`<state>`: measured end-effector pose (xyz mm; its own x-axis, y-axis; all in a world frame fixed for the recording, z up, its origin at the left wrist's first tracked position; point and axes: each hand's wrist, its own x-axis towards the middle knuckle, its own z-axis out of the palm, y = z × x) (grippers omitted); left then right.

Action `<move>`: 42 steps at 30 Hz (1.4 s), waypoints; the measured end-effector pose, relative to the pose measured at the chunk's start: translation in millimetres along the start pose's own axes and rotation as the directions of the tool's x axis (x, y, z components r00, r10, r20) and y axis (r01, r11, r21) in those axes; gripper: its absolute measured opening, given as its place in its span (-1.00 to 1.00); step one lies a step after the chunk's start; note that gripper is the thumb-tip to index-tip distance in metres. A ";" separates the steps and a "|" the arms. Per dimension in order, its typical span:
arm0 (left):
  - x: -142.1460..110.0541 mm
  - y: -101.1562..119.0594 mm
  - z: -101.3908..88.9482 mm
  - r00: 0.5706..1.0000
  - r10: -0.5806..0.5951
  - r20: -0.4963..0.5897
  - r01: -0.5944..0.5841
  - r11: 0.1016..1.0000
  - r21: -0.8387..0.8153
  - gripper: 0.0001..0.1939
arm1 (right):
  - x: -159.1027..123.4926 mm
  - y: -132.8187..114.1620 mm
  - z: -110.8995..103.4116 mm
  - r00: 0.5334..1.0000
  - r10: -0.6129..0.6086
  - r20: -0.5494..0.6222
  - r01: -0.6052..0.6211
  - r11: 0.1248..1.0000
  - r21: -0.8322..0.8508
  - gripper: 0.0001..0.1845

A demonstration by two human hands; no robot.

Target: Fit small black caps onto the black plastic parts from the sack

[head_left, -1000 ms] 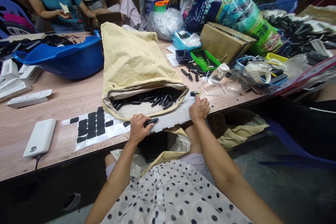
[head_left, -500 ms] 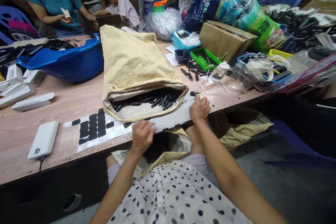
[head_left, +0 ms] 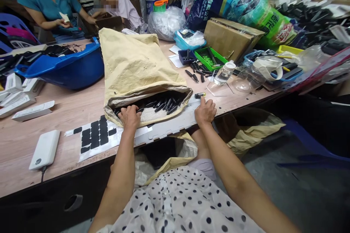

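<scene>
Apparently picking is the step: right of the white sheet [head_left: 113, 140] of rounded black patches [head_left: 95, 133], the left hand [head_left: 129, 117] dips into the coarse yellow sack [head_left: 139, 60] among smooth, slim black tubes [head_left: 171, 104], its hold on any hard to tell; a light pinch seems called for. At the flat grey board's [head_left: 166, 128] right end, the right hand [head_left: 205, 112] curls near a yellow-tipped cylinder [head_left: 199, 95]; whether it grips anything cannot be told.

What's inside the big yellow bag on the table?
The yellow bag has slim black pieces in its open mouth. The left hand is there too, covering part of the opening. Further back, the bag itself hides everything, so I can't tell what's there.
</scene>
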<state>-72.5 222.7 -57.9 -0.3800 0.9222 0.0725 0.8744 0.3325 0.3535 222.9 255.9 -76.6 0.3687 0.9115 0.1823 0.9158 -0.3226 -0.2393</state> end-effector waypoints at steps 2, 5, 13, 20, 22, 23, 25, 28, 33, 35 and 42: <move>-3.3 -3.0 0.4 0.999 0.025 -0.030 -0.026 0.999 -0.040 -0.88 | 0.2 0.0 0.5 1.000 -0.003 -0.007 0.003 1.000 -0.001 -0.51; -18.2 -2.8 -1.0 0.983 0.107 -0.150 -0.126 0.984 -0.127 -0.89 | 0.9 1.0 2.7 1.000 -0.004 -0.021 0.004 1.000 -0.008 -0.50; -78.0 0.7 17.4 0.884 0.458 -0.093 -0.464 0.836 -0.293 -0.90 | 0.9 1.9 4.1 1.000 0.002 -0.015 -0.002 1.000 0.004 -0.48; -74.1 -12.5 34.9 0.901 0.420 -0.112 -0.427 0.809 -0.404 -0.79 | 8.6 10.1 -1.4 0.994 0.104 0.024 -0.107 0.976 0.191 -0.51; -73.0 -12.6 35.4 0.909 0.403 -0.107 -0.408 0.809 -0.422 -0.81 | 5.0 14.3 -5.0 0.988 0.150 -0.023 -0.135 0.937 0.323 -0.50; -72.8 -12.1 35.6 0.913 0.395 -0.097 -0.397 0.812 -0.428 -0.83 | 0.3 15.5 -7.7 0.987 0.149 -0.067 -0.111 0.913 0.393 -0.50; -72.8 -10.6 35.9 0.923 0.379 -0.070 -0.370 0.820 -0.436 -0.86 | -15.5 14.6 -15.2 0.981 0.094 -0.169 0.005 0.861 0.509 -0.49; -72.7 -7.9 35.9 0.934 0.355 -0.030 -0.332 0.837 -0.436 -0.88 | -50.5 3.2 -27.5 0.967 -0.086 -0.240 0.218 0.769 0.601 -0.49; -71.6 -5.5 35.1 0.943 0.334 0.013 -0.297 0.856 -0.424 -0.86 | -103.1 -27.4 -29.2 0.861 -0.496 -0.115 0.416 0.554 0.721 -0.56; -71.1 -5.2 35.6 0.942 0.336 0.024 -0.295 0.857 -0.423 -0.85 | -115.0 -35.8 -24.9 0.810 -0.578 -0.099 0.454 0.511 0.730 -0.58; -70.6 -4.1 37.4 0.938 0.346 0.027 -0.304 0.857 -0.417 -0.88 | -134.4 -40.8 -18.0 0.724 -0.662 -0.194 0.621 0.504 0.600 -0.54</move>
<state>-38.0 163.6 -99.4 -0.0453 0.9852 0.1652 0.7388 -0.0782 0.6693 138.8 141.9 -74.2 -0.3083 0.8241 0.4752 0.5950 0.5567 -0.5796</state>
